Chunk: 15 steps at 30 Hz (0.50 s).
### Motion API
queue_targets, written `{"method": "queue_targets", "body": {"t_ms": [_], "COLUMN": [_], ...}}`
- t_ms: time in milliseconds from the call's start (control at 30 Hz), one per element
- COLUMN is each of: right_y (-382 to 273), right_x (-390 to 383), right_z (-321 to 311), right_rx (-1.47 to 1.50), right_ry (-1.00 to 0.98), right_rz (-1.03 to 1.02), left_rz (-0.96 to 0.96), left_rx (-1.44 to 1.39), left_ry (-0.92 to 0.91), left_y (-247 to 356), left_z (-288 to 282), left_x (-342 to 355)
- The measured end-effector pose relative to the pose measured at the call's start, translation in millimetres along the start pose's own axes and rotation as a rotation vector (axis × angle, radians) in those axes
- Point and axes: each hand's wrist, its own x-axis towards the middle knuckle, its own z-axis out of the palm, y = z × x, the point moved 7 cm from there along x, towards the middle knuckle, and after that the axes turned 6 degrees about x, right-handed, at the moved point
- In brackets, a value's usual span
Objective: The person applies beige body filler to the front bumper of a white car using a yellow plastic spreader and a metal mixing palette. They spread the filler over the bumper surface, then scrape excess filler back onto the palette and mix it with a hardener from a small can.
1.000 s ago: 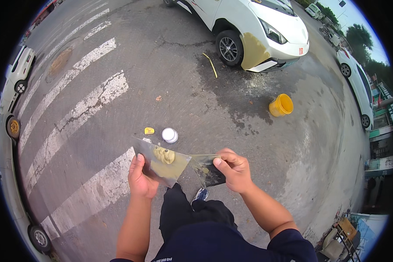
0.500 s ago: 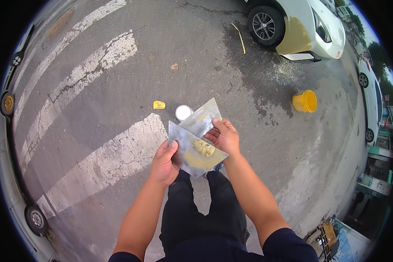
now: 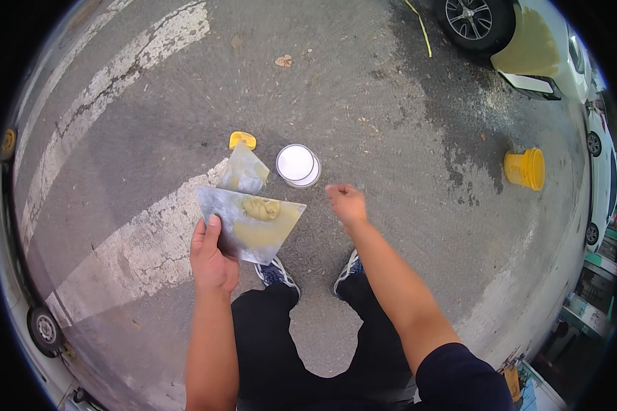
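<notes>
Along the far left edge, we see a pale vehicle [image 3: 38,370] with one grey-hubbed wheel [image 3: 45,329] on the asphalt. Next to it, broad white stripes [image 3: 140,250] of cracked, worn paint run across the road.

Our left hand [image 3: 214,257] comes next, closed on the lower left edge of a flat grey plate [image 3: 242,222], with the thumb pressed on the upper face and the fingers wrapped underneath. The plate sits left of the middle, above our left shoe [image 3: 275,272], and we see on it a folded mound of olive-yellow paste [image 3: 262,208], with a thinner smear [image 3: 257,236] of the same colour below.

Behind its far edge a second grey plate [image 3: 243,172] shows, partly covered; we cannot tell whether it lies on the ground or is held beneath the first. Just beyond that one's tip is a small yellow piece [image 3: 243,140].

To the right of both plates stands a round tin [image 3: 297,164] with a white top, and farther up the road is a dry leaf [image 3: 283,61].

Our right hand [image 3: 348,205] is just right of the tin and apart from it, its fingers half curled with the tips drawn close. We see nothing in its grasp, though we cannot tell whether something small is pinched there.

Farther right come a thin yellow strip [image 3: 422,29], a yellow bucket [image 3: 524,169] and a white car [image 3: 567,68] with an olive patch [image 3: 533,44] behind its wheel arch.
</notes>
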Motion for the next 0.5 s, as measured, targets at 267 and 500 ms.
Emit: {"method": "queue_targets", "body": {"t_ms": [267,500], "right_y": [-26.7,-23.8], "right_x": [100.2,129.5], "right_z": [104.2,138.6], "right_rx": [-0.931,-1.168], "right_ry": [0.042,-0.152], "right_rz": [-0.883,-0.691], "left_rz": [0.322,0.369], "left_rx": [-0.168,-0.199], "left_ry": [0.036,-0.041], "left_y": [10.6,1.1], "left_z": [4.6,35.7], "left_x": [108.4,129.7]}}
